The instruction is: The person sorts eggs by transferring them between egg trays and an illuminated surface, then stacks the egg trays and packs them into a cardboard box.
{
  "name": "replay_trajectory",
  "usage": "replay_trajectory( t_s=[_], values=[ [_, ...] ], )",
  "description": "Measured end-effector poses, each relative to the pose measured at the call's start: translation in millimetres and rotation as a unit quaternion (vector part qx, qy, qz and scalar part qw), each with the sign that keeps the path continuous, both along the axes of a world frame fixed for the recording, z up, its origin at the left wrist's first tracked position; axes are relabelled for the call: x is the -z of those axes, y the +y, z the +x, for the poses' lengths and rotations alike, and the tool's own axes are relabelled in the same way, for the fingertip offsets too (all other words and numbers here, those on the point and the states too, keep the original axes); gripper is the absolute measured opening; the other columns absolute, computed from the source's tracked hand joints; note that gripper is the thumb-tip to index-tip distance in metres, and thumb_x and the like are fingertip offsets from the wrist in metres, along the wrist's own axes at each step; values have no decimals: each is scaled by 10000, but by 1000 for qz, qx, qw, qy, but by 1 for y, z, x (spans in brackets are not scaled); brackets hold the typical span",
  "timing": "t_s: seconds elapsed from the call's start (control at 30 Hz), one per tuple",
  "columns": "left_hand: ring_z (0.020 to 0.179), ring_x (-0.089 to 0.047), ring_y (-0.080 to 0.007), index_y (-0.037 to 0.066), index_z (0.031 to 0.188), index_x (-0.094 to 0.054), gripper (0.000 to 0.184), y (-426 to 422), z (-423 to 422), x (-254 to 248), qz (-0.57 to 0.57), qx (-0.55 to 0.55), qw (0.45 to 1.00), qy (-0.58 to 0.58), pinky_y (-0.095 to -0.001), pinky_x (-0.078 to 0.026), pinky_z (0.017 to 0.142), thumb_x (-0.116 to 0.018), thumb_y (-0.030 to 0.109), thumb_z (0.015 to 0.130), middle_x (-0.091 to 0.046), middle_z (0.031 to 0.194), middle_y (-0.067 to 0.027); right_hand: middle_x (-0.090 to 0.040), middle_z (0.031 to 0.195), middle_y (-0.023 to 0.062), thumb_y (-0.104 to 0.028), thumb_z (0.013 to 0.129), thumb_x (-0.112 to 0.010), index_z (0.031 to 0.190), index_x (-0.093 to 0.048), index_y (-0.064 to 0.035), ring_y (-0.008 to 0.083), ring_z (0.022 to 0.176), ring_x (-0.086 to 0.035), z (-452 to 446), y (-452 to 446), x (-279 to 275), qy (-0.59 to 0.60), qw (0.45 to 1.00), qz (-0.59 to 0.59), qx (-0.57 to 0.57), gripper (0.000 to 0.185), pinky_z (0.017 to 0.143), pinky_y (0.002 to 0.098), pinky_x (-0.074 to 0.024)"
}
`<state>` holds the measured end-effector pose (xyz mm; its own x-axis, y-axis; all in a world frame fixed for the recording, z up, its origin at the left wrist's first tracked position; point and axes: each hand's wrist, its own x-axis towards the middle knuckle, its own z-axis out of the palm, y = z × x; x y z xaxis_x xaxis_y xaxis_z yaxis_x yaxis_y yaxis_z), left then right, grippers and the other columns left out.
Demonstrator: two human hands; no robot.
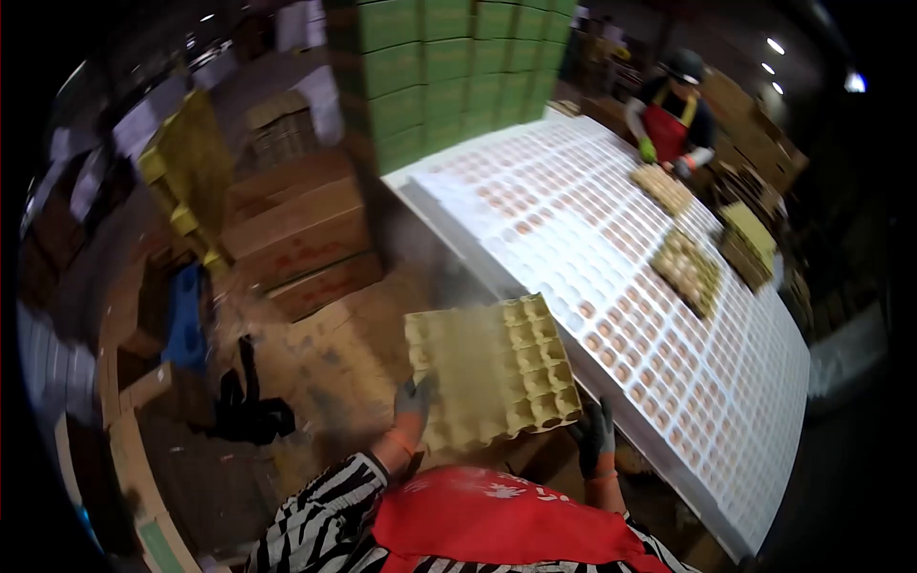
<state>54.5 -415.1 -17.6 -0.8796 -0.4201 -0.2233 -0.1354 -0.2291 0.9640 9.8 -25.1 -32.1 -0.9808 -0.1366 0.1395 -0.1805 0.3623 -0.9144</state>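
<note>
In front of my red apron I hold a yellowish pulp egg tray [540, 368] between both hands. My left hand [413, 399], in a grey glove with an orange cuff, grips its left edge. At the lower right corner, my right hand [594, 435], gloved alike, is closed on the tray's edge. No eggs show in its cups, though a blurred patch covers the middle. Just to the right, white trays [535, 250] filled with eggs cover a long table. Farther over on them lies a pulp tray of eggs [686, 272].
Green boxes [439, 86] are stacked at the table's far left end. Brown cartons [301, 224] and a yellow folded object [186, 172] stand to the left. Across the table, a co-worker [673, 119] handles another egg tray [661, 189]. Stacked pulp trays [747, 244] stand beside it.
</note>
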Motion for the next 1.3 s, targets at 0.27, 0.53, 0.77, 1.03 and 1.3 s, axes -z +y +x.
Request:
replay_trajectory(
  t_s=[0.27, 0.53, 0.77, 1.03, 1.3],
  values=[
    [1100, -594, -186, -46, 1346, -551, 532, -165, 38, 48, -4, -151, 984, -99, -318, -463, 932, -672, 310, 970, -634, 1266, -124, -616, 1279, 121, -98, 942, -634, 1382, -507, 19, 201, 1136, -604, -115, -235, -18, -160, 968, -22, -190, 472, 992, 330, -474],
    [1251, -526, -397, 16, 1363, -540, 370, -322, -1, 22, -572, 23, 819, 23, -477, -470, 1006, -538, 100, 1003, -501, 1392, -255, -679, 1176, 88, -92, 942, -565, 1356, -561, 6, 168, 1074, -619, -240, -432, 0, -45, 968, 33, -245, 426, 936, 320, -496],
    [1190, -538, -473, -15, 1299, -470, 480, -461, -78, -53, -730, -207, 650, 41, -511, -491, 950, -668, 222, 931, -519, 1344, -273, -580, 1305, 30, -92, 1006, -542, 1464, -441, -27, 106, 1037, -583, -332, -655, -77, -100, 911, -176, -360, 474, 905, 287, -498],
    [1130, -594, -275, 12, 1303, -544, 376, -803, -321, -76, 27, -279, 919, 278, -391, -529, 903, -584, 182, 971, -577, 1278, -157, -638, 1150, 45, -122, 1018, -564, 1417, -493, -7, 107, 961, -604, -451, -777, -38, -117, 923, -191, -312, 422, 843, 261, -507],
    [1064, -608, -262, -14, 1396, -524, 476, -985, -573, -189, -46, -294, 929, 220, -360, -498, 894, -567, 153, 952, -618, 1228, -145, -647, 1112, 130, -115, 990, -570, 1278, -587, -26, 233, 1036, -618, -618, -999, -109, 21, 975, -48, -215, 302, 914, 363, -496]
  ],
)
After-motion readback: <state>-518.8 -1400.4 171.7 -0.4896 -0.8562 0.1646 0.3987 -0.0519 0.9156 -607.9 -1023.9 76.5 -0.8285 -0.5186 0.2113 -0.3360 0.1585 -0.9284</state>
